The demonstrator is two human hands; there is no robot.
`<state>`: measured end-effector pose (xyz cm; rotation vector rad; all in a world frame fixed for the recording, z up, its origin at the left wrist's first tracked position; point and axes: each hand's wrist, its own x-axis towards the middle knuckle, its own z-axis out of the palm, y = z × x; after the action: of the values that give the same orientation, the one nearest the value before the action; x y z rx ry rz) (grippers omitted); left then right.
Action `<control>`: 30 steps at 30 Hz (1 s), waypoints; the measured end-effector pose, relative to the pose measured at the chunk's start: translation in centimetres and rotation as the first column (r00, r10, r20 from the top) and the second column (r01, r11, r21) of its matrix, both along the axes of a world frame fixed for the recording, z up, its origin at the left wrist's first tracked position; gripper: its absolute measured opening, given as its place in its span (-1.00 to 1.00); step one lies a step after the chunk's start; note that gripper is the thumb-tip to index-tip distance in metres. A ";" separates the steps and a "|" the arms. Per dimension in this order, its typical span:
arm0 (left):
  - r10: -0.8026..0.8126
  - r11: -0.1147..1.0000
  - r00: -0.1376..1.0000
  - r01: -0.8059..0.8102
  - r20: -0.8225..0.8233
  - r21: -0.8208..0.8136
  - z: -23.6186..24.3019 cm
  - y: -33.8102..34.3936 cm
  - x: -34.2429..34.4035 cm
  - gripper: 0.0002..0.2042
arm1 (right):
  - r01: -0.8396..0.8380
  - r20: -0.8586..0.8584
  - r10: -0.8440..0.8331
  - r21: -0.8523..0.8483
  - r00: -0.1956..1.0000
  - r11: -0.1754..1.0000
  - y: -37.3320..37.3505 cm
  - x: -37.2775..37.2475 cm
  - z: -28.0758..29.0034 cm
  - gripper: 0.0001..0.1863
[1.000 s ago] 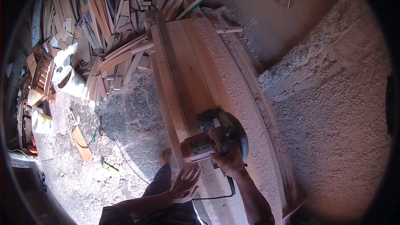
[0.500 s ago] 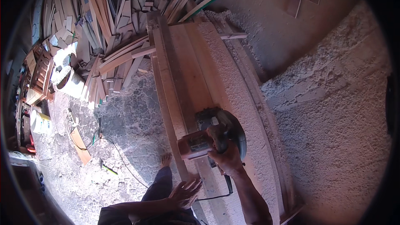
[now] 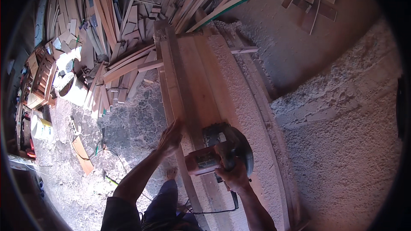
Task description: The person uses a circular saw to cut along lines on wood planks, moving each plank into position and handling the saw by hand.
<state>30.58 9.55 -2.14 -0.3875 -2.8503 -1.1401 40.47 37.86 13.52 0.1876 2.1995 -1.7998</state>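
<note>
A circular saw (image 3: 201,161) with a dark round guard and a reddish-brown motor housing sits on the long wooden board (image 3: 203,77). My right hand (image 3: 233,175) is closed round its handle. At the left side of the board, my left hand (image 3: 171,139) grips the edge of a long wooden strip (image 3: 169,70), fingers bent over it; the fingertips are only partly visible. A darker straight strip (image 3: 182,68) runs lengthwise along the board, beside the saw. The blade is hidden beneath the saw. A black cord (image 3: 214,211) trails from its handle toward my legs.
Sawdust coats the board's right side and heaps (image 3: 342,145) on the right. A large pile of timber offcuts (image 3: 124,30) lies at the far left. White buckets (image 3: 72,89), a loose orange-brown board (image 3: 82,154) and a cable are on the cracked floor at left.
My left hand has moved forward from near my lap to the strip's left edge. My right hand stays on the saw; the whole view has shifted slightly downward.
</note>
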 end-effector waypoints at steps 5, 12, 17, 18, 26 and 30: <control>-0.049 0.998 0.997 0.048 0.064 0.030 -1.0 1.0 -1.1 -0.26 | 0.028 -0.040 -0.025 0.057 0.999 0.998 0.2 -0.2 -1.3 -0.71; -0.164 0.949 0.984 0.175 0.063 -0.261 2.0 0.2 -2.0 -0.29 | 0.025 -0.080 -0.013 0.148 0.997 0.989 -0.6 -3.1 -2.2 -0.71; -0.201 0.941 0.979 0.199 0.020 -0.275 1.8 -0.3 -1.8 -0.30 | 0.021 -0.035 -0.017 0.097 0.999 0.995 -1.6 -5.6 -1.6 -0.72; -0.194 0.944 0.981 0.194 0.024 -0.266 1.8 -0.3 -1.8 -0.31 | 0.017 -0.006 -0.017 0.095 1.000 0.995 -1.8 -6.1 -1.0 -0.72; -0.192 0.954 0.981 0.189 0.011 -0.233 1.5 -0.1 -1.7 -0.41 | -0.020 0.103 -0.001 0.204 0.995 0.979 -2.6 -9.6 -0.9 -0.51; -0.155 0.977 0.988 0.156 0.014 -0.143 1.4 0.1 -1.4 -0.45 | -0.015 0.058 0.004 0.183 0.998 0.983 -3.4 -11.3 -0.7 -0.48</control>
<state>29.21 9.67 -0.76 -0.6274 -2.9590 -0.9583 29.20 34.42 12.83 0.2638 2.3198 -1.5659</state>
